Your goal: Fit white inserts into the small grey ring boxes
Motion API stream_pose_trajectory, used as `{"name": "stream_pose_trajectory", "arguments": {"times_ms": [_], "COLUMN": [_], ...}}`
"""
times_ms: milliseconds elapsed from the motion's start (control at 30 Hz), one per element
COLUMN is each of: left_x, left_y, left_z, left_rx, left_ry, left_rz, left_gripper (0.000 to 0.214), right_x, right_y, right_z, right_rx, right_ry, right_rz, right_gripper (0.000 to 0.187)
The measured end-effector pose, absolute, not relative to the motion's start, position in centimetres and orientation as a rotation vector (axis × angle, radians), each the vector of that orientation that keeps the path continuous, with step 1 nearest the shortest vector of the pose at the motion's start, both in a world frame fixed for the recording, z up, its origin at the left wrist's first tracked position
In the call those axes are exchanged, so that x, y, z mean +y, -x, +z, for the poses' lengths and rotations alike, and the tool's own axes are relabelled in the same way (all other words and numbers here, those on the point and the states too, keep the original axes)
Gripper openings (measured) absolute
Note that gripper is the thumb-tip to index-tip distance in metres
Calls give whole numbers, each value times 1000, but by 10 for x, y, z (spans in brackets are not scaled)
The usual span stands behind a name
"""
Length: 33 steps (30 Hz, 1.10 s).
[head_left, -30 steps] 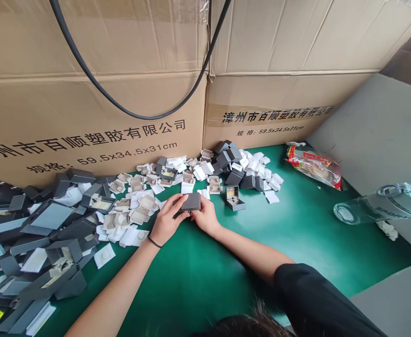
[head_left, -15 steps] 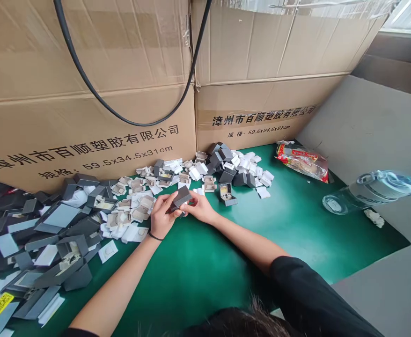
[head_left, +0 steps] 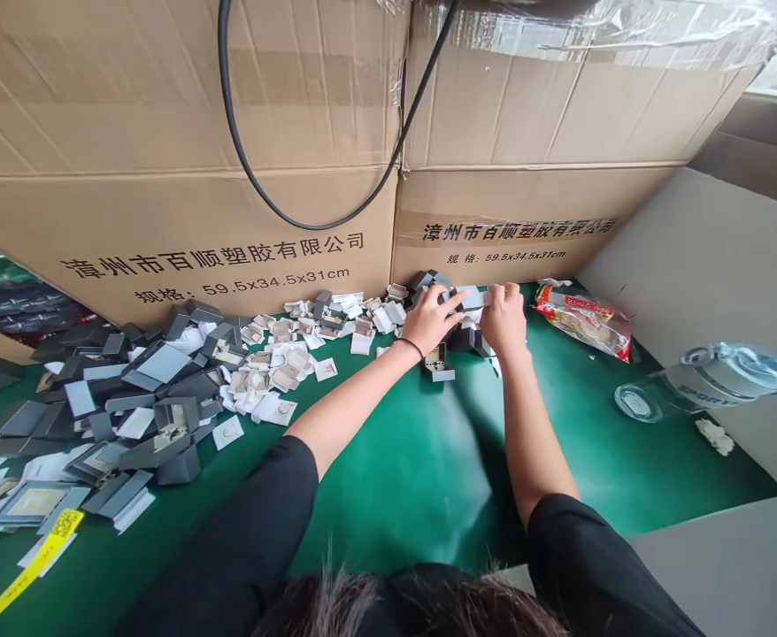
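Both my hands reach over the far middle of the green table, beside a heap of small boxes and white paper pieces. Between them is a small grey jewellery box [head_left: 473, 298], its lighter grey face showing. My left hand [head_left: 430, 320] has thumb and forefinger at the box's left end. Closed on its right end is my right hand [head_left: 504, 317]. The fingers partly hide the box, so I cannot tell whether its lid is up. Just below stands an open dark jewellery box [head_left: 438, 364] with a pale insert.
Dark grey boxes [head_left: 163, 367] lie piled at the left, next to white card inserts [head_left: 286, 367]. Large cartons [head_left: 262, 239] wall the back, with a black cable [head_left: 309, 226] hanging before them. A food packet [head_left: 584, 317] and a water bottle [head_left: 707, 382] lie at the right.
Both hands have moved forward and right with the small box, from the middle of the table to the heap by the cartons. The view has shifted left.
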<state>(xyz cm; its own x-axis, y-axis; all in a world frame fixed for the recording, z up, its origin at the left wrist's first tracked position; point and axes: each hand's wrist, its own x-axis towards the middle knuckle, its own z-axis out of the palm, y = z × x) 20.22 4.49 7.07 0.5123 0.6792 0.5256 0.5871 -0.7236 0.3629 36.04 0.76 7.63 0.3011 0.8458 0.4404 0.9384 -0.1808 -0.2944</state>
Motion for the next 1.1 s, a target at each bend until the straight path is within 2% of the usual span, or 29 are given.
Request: {"name": "stream_pose_trajectory", "arguments": {"times_ms": [133,267,367,433,500,600,700,833,933,1033,1100], "left_x": [46,36,13,-7,-27,-43,-42,-32,-23,-10,0], "left_y": [-218,-191,-146,-108,-67,0,68,137,155,148,138], "left_z": [62,61,55,46,37,31,42,67,83,90,91], "left_rx": [1126,999,1044,1134,1131,1104,1375,2008,2310,2396,2410], "left_ry": [-2732,-2706,-2606,-2514,-2518,-2617,-2622,-2401,-2182,-2096,-2095], "left_rz": [570,539,661,656,579,550,724,969,871,649,522], "left_gripper": [48,64,60,56,51,37,33,35,42,56,53], "right_x": [11,7,-6,-19,-32,-46,-50,-45,-41,-40,-40], "right_y": [-383,-379,-355,-325,-285,-222,-176,-160,-165,-167,-167], "right_z": [55,70,104,122,125,97,51,13,7,6,6], "right_rx": [-1752,-1725,-1743,-1785,-1729,-1720,-1927,-1955,-1941,-1949,-1969], "right_ry": [2291,2186,1833,1542,1371,1209,1253,1285,1298,1296,1289], "right_rz": [72,-29,-141,-77,80,405,733,777,804,821,814], "right_gripper": [51,53,39,28,38,50,49,50,53,52,50]}}
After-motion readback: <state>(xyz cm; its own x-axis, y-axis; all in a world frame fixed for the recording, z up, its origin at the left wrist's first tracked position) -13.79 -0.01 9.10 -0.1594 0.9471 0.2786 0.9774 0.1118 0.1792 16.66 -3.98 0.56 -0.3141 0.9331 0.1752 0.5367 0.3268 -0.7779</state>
